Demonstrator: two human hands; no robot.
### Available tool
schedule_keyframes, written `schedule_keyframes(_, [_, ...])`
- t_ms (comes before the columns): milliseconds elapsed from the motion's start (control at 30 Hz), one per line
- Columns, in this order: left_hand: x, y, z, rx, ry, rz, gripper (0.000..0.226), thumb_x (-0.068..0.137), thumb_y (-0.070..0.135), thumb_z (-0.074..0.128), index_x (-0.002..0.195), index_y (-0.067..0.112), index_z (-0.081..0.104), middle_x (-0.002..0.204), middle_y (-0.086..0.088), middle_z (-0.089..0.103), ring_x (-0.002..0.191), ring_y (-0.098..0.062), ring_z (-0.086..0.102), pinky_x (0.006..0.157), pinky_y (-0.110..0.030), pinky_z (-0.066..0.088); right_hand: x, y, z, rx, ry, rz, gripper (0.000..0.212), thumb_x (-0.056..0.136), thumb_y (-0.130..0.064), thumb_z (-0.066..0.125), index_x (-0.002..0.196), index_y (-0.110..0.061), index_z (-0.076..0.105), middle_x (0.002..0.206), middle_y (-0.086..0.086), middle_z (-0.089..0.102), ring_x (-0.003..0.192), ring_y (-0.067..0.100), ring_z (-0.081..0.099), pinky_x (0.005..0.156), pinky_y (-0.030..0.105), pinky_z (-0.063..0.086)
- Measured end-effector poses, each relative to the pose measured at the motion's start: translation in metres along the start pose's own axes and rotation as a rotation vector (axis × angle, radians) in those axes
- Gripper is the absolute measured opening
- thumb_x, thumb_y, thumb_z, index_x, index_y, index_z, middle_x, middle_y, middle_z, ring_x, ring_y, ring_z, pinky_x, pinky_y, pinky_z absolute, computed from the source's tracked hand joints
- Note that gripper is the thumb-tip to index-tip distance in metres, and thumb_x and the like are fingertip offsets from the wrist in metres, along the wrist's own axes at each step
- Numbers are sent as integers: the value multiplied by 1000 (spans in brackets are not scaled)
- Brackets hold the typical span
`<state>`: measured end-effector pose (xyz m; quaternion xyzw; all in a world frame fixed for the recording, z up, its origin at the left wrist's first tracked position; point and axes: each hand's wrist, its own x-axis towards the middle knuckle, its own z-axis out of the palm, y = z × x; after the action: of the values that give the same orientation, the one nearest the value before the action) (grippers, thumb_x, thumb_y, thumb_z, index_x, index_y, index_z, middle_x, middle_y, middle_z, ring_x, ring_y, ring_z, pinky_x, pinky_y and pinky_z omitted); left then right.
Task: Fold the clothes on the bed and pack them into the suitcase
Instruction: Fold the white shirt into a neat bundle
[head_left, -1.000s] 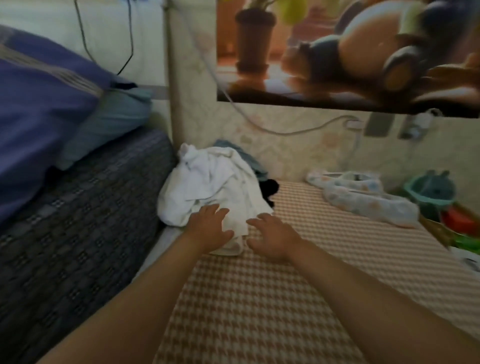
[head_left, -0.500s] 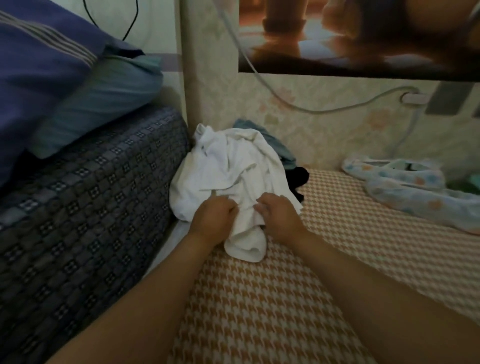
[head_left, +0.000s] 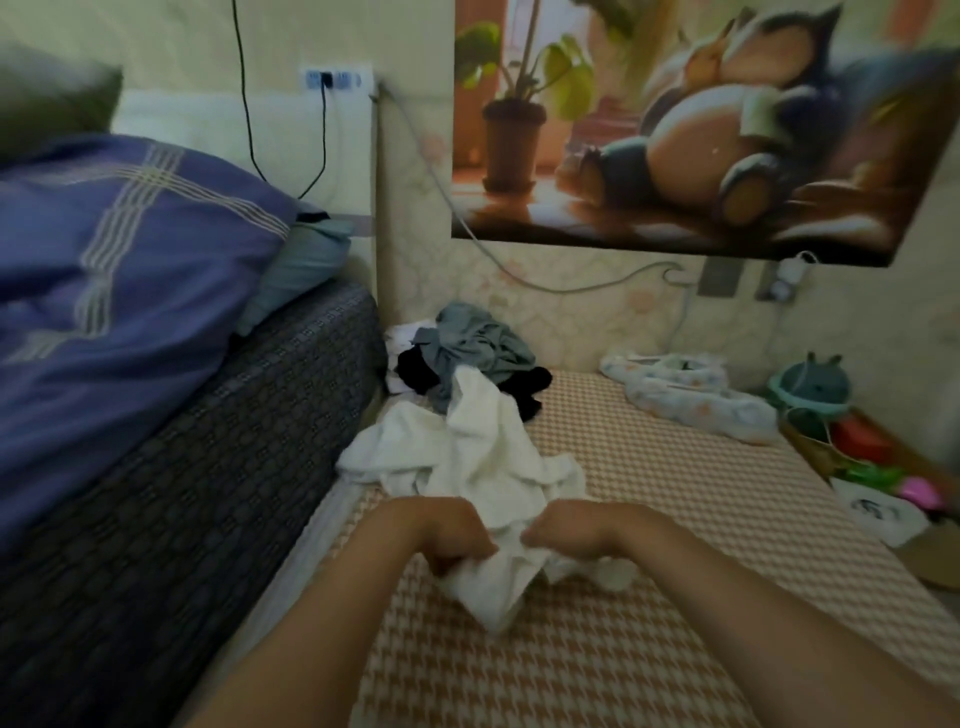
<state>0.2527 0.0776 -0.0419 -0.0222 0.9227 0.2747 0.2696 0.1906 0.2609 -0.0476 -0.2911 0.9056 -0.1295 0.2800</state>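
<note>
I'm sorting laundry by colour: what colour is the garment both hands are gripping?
White: the garment held by both hands shows plainly in the head view.

Two hands (head_left: 454, 535), perhaps four garments (head_left: 483, 457), two pillows (head_left: 130, 270), one poster (head_left: 675, 130).

Both bare arms reach over the bed (head_left: 649, 467) with its tan houndstooth sheet. The left grip (head_left: 457, 540) and right grip (head_left: 566, 535), close together with fingers curled, each hold a bunch of the white garment (head_left: 483, 467), its near end crumpled just below them and the rest trailing back across the sheet. Behind it, by the wall, a grey garment (head_left: 472, 343) lies on a black garment (head_left: 415, 371) in 1 heap. A higher dark mattress (head_left: 182, 467) with a purple pillow (head_left: 119, 270) stands left, a pale printed cloth (head_left: 691, 400) and teal toy (head_left: 813, 387) lie right, and a poster (head_left: 701, 130) hangs above.
</note>
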Motion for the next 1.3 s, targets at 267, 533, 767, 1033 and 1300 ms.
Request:
schedule_keyframes(267, [-10,-17,19,-80,303,157,14,95,23,56,101,22,68,99,1,71,90,-20,69,78,-30,54,-14,-1,21,112,217,8,34,90,-53,60,91,-19,66,96,0,69,80,14,63,69,24,49])
schedule_keyframes(533, [61,-53,-10,184,469,137,57,96,12,47,148,27,31,146,-6,37,132,-30,35,107,-42,35,71,27,43,-120,520,-180,22,92,-35,60,99,-17,71,106,-1,69,100,23,63,88,32,46])
schedule_keyframes(767, [69,-41,1,177,560,171,53,99,27,48,148,32,30,144,-4,41,130,-26,40,107,-38,35,13,86,-49,731,1327,451,39,106,-20,35,142,-6,41,138,22,51,120,38,53,97,42,41])
schedule_keyframes(1033, [52,-16,31,354,333,-30,84,81,70,57,151,37,22,161,-2,13,148,-29,12,119,-47,18,-19,110,-14,120,850,518,98,88,-26,68,157,-16,0,164,11,-1,151,30,7,119,46,21])
schedule_keyframes(1300, [24,-5,48,331,256,-131,60,89,8,61,143,26,42,148,-11,31,132,-30,41,103,-32,40,-23,89,51,-149,189,143,80,88,-30,68,155,-37,24,163,6,9,149,30,15,120,40,22])
